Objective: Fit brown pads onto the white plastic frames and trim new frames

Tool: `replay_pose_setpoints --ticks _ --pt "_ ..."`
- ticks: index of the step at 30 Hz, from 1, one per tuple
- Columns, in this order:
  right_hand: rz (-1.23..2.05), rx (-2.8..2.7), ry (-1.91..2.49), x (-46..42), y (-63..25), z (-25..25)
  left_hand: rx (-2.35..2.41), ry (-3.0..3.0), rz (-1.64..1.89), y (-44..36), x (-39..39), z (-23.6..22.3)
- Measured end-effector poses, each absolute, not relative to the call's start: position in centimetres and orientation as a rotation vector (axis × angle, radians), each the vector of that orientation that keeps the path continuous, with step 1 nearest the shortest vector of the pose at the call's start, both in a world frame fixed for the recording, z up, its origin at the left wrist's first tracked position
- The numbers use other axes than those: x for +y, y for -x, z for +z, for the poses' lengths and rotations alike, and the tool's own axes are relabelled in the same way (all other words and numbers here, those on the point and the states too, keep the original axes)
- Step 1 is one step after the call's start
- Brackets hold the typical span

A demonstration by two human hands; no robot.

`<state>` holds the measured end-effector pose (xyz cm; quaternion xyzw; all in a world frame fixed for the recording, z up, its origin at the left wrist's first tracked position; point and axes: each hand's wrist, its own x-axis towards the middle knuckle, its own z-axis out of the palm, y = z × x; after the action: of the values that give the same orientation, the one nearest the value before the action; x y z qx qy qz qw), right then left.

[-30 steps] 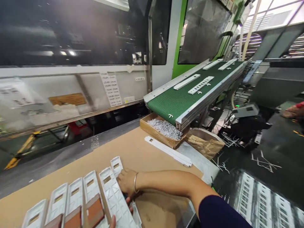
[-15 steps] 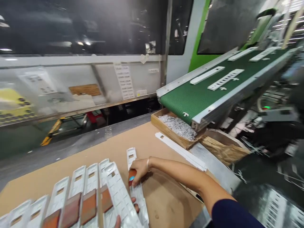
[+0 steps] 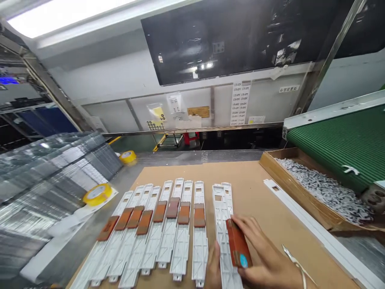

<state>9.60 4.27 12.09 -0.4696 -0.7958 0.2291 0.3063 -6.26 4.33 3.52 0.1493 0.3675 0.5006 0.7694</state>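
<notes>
My right hand [image 3: 264, 255] is closed on a reddish-brown block [image 3: 237, 241] with a round blue sticker. At its left, my left hand [image 3: 212, 267] grips the edge of a white plastic strip [image 3: 221, 224] that has a square hole near its far end. The block is beside this strip; whether they touch I cannot tell. Another white strip [image 3: 227, 190] lies partly hidden behind it. Further left, several similar strips [image 3: 177, 257] lie in a fanned row, each with a reddish-brown block [image 3: 183, 212] on it.
Brown cardboard [image 3: 240, 170] covers the table. A long white strip [image 3: 315, 237] and small cutters [image 3: 288, 253] lie at right. Behind them a carton [image 3: 270, 164] of small grey-white pieces stands below a green conveyor [image 3: 337, 140]. At left are plastic-wrapped stacks [image 3: 69, 160] and yellow tape [image 3: 98, 194].
The view has swung left. My right hand has lifted the block off a strip lying on the cardboard and brought it beside the strip in my left hand.
</notes>
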Motion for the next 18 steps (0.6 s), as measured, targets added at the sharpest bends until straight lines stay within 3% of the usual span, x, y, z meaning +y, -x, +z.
replay_pose_setpoints --ticks 7,14,18 --pt "0.08 -2.268 1.3 1.4 -7.3 9.4 1.011 -0.51 1.144 6.5 1.7 2.5" --pt "0.047 -2.244 1.355 -0.2 -7.1 8.9 0.586 -0.702 1.208 6.0 1.5 4.7" --pt "0.327 -2.116 1.381 -1.1 -7.3 9.6 0.542 -0.676 1.119 6.4 0.7 4.3"
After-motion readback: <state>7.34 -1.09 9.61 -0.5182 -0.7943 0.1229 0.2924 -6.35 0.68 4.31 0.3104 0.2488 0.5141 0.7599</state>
